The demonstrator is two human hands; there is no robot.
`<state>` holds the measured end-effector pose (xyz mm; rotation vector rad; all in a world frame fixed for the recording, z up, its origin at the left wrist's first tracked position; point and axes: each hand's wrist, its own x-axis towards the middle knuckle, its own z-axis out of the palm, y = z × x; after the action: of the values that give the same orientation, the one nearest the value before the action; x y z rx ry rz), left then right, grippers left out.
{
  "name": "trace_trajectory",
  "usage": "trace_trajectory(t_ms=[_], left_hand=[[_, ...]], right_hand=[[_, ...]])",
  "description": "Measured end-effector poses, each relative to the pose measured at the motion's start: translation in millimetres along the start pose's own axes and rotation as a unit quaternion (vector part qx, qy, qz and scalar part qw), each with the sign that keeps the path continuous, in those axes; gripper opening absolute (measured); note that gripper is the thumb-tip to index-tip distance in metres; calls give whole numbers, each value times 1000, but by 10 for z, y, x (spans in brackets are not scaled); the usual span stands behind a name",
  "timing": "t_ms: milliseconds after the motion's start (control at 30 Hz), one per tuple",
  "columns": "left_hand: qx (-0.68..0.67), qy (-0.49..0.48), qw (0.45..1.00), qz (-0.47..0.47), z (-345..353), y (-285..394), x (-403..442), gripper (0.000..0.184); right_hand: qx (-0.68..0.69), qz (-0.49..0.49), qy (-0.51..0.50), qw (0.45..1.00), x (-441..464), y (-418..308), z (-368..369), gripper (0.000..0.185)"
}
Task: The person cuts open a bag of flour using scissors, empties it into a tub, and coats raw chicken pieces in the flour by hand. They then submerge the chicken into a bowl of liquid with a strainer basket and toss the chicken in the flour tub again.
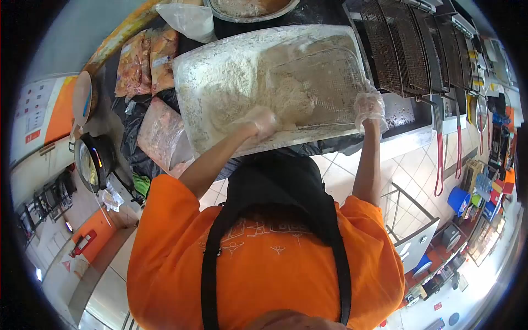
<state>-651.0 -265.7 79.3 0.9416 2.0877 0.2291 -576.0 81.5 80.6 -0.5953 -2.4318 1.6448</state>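
Note:
A large whitish tub (190, 118) lies in front of me, with pale flour (234, 74) heaped in its left part. In its right half sits a rectangular wire mesh basket (335, 82), dusted with flour. Clumps of floury coating (297, 102) lie around the basket's left end. My left hand (263, 122), in a clear plastic glove, is low over the flour near the tub's front side, its fingertips blurred or covered. My right hand (369, 110), also gloved, is closed at the tub's right rim beside the basket's corner. What it grips is hidden.
Bags of raw meat (160, 132) lie left of the tub, near a white plastic bag (190, 21). A metal bowl (256, 16) stands behind. Fryer baskets (401, 47) hang at the right, their red handles (439, 159) sticking out toward the tiled floor.

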Motion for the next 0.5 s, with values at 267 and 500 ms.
trace_trajectory(t_ms=[267,500], left_hand=[[-464,260,835,139,-804,-225,486,19],[-343,281,875,194,-51,-1098,926,22]], right_hand=[[-189,-24,32,981,51,-20,-30,37],[-300,29,22,953,-39,-459,-24,45]])
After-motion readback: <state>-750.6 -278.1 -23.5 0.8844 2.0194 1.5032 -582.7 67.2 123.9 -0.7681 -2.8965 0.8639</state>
